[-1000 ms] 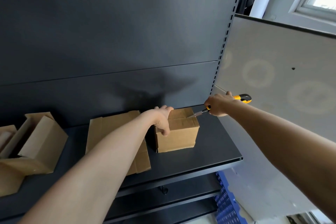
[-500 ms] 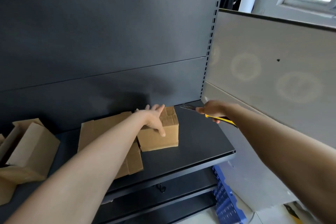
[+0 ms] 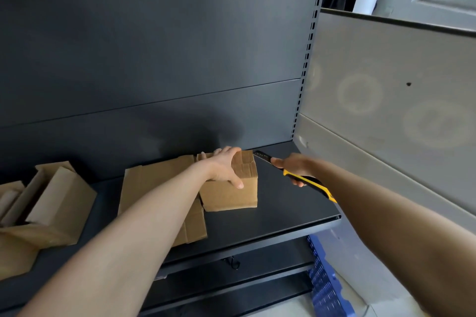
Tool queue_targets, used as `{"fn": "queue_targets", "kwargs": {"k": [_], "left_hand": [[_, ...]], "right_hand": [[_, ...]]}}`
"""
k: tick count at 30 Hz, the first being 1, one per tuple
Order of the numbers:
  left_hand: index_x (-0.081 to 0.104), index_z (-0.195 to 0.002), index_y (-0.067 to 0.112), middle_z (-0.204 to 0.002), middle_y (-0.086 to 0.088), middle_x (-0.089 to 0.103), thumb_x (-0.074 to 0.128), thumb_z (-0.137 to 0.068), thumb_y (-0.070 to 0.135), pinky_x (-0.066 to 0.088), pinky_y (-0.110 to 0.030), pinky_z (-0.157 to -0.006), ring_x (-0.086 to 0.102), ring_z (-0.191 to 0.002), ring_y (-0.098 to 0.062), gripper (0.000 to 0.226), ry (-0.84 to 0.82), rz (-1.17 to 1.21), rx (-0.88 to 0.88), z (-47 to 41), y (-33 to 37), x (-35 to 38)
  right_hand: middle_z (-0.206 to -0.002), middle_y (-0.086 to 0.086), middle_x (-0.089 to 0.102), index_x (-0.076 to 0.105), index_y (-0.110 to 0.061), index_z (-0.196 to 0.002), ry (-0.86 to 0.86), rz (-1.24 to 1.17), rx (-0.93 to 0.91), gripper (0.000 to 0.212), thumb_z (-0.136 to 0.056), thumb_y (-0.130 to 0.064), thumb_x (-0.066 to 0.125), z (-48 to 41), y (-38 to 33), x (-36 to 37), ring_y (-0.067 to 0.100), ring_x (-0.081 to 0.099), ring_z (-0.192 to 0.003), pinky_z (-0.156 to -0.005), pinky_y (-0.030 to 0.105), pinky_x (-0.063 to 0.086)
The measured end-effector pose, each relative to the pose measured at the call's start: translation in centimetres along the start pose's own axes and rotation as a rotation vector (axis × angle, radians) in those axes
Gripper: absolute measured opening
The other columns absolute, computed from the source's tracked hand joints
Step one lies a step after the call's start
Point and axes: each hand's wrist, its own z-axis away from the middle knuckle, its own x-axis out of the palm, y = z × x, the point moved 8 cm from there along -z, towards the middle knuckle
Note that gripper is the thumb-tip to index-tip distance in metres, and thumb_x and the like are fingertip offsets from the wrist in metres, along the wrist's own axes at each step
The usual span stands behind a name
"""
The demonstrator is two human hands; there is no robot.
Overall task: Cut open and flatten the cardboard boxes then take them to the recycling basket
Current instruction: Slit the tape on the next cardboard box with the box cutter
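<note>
Left arm's stretched out, left grip (image 3: pixel 224 167) clamped over the small box (image 3: pixel 231 197) on the shelf (image 3: pixel 283 209); right grip (image 3: pixel 293 166) wraps a yellow knife (image 3: pixel 310 183), blade aimed boxward.

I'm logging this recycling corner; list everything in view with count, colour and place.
shelf: 1, dark grey, ahead
closed box: 1, brown, middle of shelf
flattened cardboard: 1, brown, on shelf left of closed box
opened boxes: count unclear, brown, shelf's left end
utility knife: 1, yellow-black, right of closed box
crate: 1, blue, floor lower right
left hand: 1, gripping closed box
right hand: 1, holding utility knife
</note>
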Motion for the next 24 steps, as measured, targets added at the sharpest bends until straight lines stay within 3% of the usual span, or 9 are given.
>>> {"fn": "queue_targets", "kwargs": {"k": [7,13,24], "left_hand": [[0.009,-0.152,0.031,-0.161,0.002,0.007,0.078,-0.075,0.039,-0.007,-0.06,-0.115,0.004,-0.148,-0.028,0.104,0.01,0.024,0.001,0.0,-0.1,0.1],[0.009,-0.152,0.031,-0.161,0.002,0.005,0.078,-0.075,0.038,-0.009,-0.058,-0.114,0.001,-0.148,-0.028,0.103,0.02,0.039,0.0,0.0,0.0,0.2],[0.009,-0.152,0.032,-0.161,0.002,0.004,0.078,-0.076,0.037,-0.011,-0.057,-0.113,-0.001,-0.148,-0.027,0.103,0.02,0.055,-0.004,0.0,-0.1,0.3]], "right_hand": [[-0.06,0.009,0.055,0.055,-0.004,-0.096,0.043,0.037,-0.028,0.06,-0.094,-0.061,0.036,-0.1,-0.3,-0.2,0.019,0.049,-0.045,-0.055,0.027,0.044],[-0.056,0.008,0.053,0.053,-0.007,-0.08,0.048,0.056,-0.024,0.057,-0.095,-0.06,0.037,0.0,0.2,0.0,0.017,0.047,-0.042,-0.052,0.025,0.042],[-0.058,0.009,0.053,0.052,-0.007,-0.082,0.007,-0.006,-0.004,0.056,-0.093,-0.061,0.04,0.0,0.2,0.0,0.019,0.047,-0.043,-0.051,0.025,0.042]]}}
